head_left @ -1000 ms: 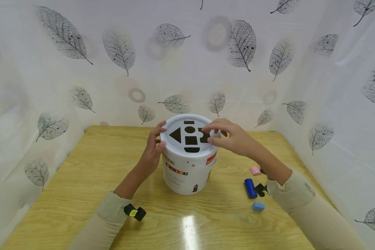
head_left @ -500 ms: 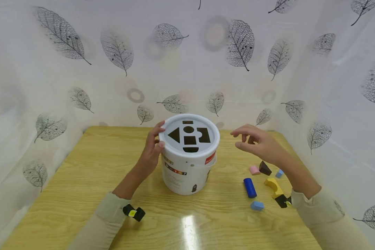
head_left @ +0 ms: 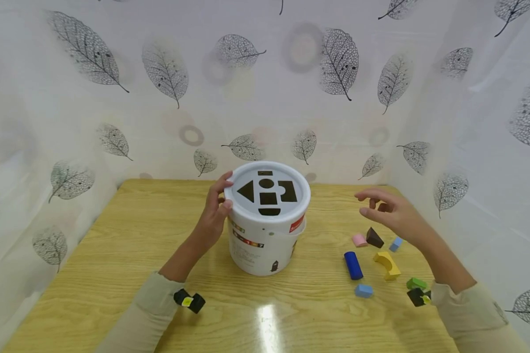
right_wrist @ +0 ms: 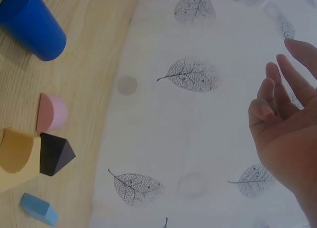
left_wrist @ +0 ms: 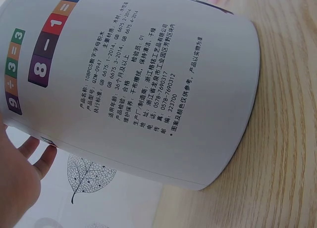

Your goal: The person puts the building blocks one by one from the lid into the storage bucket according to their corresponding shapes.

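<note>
A white bucket (head_left: pixel 251 252) stands upright on the wooden table, its lid (head_left: pixel 287 212) cut with several shaped holes. My left hand (head_left: pixel 214 208) grips the lid's left rim, thumb in front and fingers farther back. In the left wrist view, that hand (left_wrist: pixel 17 183) lies beside the bucket's printed wall. My right hand (head_left: pixel 386 211) hovers empty right of the bucket, fingers loosely bent. Below it lie a pink half-round block (head_left: pixel 359 240), a dark brown triangular block (head_left: pixel 374 238), a light blue block (head_left: pixel 396 244), a yellow arch block (head_left: pixel 390 268) and a blue cylinder (head_left: pixel 353 265).
Nearer the front are another light blue block (head_left: pixel 364 291) and a green block (head_left: pixel 416 283), partly behind the wrist camera (head_left: pixel 417 297). A leaf-patterned white curtain (head_left: pixel 265 98) encloses the table (head_left: pixel 159 220) at the back and sides.
My right hand has withdrawn from above the lid's notched hole to the right, baring the blocks beneath the arm. My left hand has stayed on the rim.
</note>
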The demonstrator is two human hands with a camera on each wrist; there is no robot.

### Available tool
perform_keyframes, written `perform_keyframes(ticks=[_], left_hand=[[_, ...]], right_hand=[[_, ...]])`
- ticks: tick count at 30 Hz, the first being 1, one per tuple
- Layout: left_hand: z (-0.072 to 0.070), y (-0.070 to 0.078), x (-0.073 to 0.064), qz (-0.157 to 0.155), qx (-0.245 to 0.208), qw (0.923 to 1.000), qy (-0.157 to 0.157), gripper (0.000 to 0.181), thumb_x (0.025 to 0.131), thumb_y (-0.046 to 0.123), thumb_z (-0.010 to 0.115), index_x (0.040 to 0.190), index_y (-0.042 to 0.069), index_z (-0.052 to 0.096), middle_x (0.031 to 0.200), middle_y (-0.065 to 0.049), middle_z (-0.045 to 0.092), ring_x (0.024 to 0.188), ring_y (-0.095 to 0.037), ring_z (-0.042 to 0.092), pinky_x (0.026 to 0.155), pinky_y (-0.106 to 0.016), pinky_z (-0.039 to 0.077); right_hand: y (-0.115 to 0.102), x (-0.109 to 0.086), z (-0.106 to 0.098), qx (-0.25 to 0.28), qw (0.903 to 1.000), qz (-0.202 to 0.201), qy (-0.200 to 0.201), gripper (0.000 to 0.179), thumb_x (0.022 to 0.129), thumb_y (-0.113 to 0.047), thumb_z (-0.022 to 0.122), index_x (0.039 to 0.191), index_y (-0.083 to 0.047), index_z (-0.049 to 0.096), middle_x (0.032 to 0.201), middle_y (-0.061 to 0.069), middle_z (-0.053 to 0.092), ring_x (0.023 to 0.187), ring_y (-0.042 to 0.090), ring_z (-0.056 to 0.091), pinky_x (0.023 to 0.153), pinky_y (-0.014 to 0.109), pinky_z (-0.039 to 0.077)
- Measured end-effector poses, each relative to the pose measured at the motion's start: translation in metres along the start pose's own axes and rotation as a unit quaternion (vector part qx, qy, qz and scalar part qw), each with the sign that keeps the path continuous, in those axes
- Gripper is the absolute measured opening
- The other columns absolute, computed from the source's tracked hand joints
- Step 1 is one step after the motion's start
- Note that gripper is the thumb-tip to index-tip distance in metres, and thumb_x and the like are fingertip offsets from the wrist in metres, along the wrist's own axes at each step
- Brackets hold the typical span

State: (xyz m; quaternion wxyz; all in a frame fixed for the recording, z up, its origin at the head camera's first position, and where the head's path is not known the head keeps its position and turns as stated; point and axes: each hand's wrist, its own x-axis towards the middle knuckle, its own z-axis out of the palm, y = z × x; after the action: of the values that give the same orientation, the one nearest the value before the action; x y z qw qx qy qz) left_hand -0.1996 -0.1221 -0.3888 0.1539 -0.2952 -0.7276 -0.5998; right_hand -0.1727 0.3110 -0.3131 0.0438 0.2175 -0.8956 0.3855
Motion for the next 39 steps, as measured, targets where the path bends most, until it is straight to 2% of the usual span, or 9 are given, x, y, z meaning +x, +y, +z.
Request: perform_keyframes(ticks=[5,9,19,22,26,30,39], left_hand=[[0.000,0.001,0.000,-0.001,0.000,1.0000,-0.001,0.046,0.100,0.022,0.037,0.144,0.008,0.029,0.167,-0.005,0.018,0.130,-0.029,0.036,0.090,-0.049,0.045],[0.000,0.001,-0.001,-0.003,0.004,1.0000,-0.001,0.046,0.100,0.021,0.036,0.144,0.007,0.029,0.167,-0.005,0.017,0.131,-0.027,0.034,0.092,-0.047,0.045],[-0.001,0.001,-0.001,-0.005,0.002,1.0000,-0.003,0.045,0.101,0.020,0.036,0.144,0.009,0.029,0.167,-0.006,0.016,0.130,-0.031,0.036,0.092,-0.048,0.045],[-0.001,0.001,0.000,-0.006,0.004,1.0000,-0.004,0.045,0.101,0.020,0.035,0.144,0.009,0.029,0.167,-0.006,0.016,0.129,-0.031,0.037,0.091,-0.047,0.046],[-0.001,0.001,0.000,-0.008,0.005,0.9999,-0.005,0.046,0.100,0.021,0.035,0.144,0.009,0.029,0.167,-0.005,0.016,0.127,-0.031,0.038,0.090,-0.044,0.046],[0.000,0.000,0.000,-0.006,0.004,1.0000,-0.005,0.046,0.100,0.022,0.035,0.144,0.008,0.028,0.167,-0.005,0.016,0.128,-0.031,0.037,0.091,-0.044,0.046],[0.000,-0.001,0.000,-0.005,0.009,0.9999,-0.004,0.045,0.100,0.020,0.035,0.144,0.008,0.028,0.167,-0.005,0.016,0.132,-0.028,0.034,0.093,-0.045,0.045]], right_hand=[[0.018,-0.010,-0.007,-0.019,0.9996,0.021,0.006,0.038,0.099,-0.021,0.063,0.137,-0.019,0.060,0.116,-0.003,0.057,0.090,0.013,0.049,0.066,0.026,0.044],[0.032,-0.017,-0.009,-0.035,0.9990,0.028,0.007,0.039,0.099,-0.020,0.063,0.137,-0.017,0.059,0.116,-0.008,0.057,0.091,0.011,0.047,0.068,0.025,0.043],[0.072,-0.028,-0.012,-0.057,0.9963,0.064,-0.005,0.041,0.099,-0.024,0.064,0.138,-0.015,0.058,0.111,0.000,0.056,0.090,0.011,0.048,0.074,0.022,0.044],[0.088,-0.030,-0.010,-0.059,0.9960,0.065,-0.011,0.039,0.098,-0.023,0.064,0.136,-0.014,0.060,0.115,-0.001,0.056,0.090,0.011,0.049,0.076,0.023,0.043],[0.105,-0.033,-0.007,-0.066,0.9956,0.064,-0.018,0.039,0.097,-0.022,0.065,0.134,-0.010,0.061,0.120,0.000,0.055,0.087,0.010,0.049,0.068,0.027,0.043],[0.115,-0.035,-0.007,-0.082,0.9938,0.071,-0.023,0.041,0.095,-0.021,0.068,0.134,-0.008,0.061,0.117,0.003,0.058,0.084,0.009,0.048,0.057,0.028,0.041],[0.132,-0.037,-0.007,-0.091,0.9923,0.072,-0.044,0.044,0.094,-0.022,0.070,0.134,-0.004,0.061,0.121,0.018,0.062,0.084,0.009,0.047,0.056,0.027,0.041]])
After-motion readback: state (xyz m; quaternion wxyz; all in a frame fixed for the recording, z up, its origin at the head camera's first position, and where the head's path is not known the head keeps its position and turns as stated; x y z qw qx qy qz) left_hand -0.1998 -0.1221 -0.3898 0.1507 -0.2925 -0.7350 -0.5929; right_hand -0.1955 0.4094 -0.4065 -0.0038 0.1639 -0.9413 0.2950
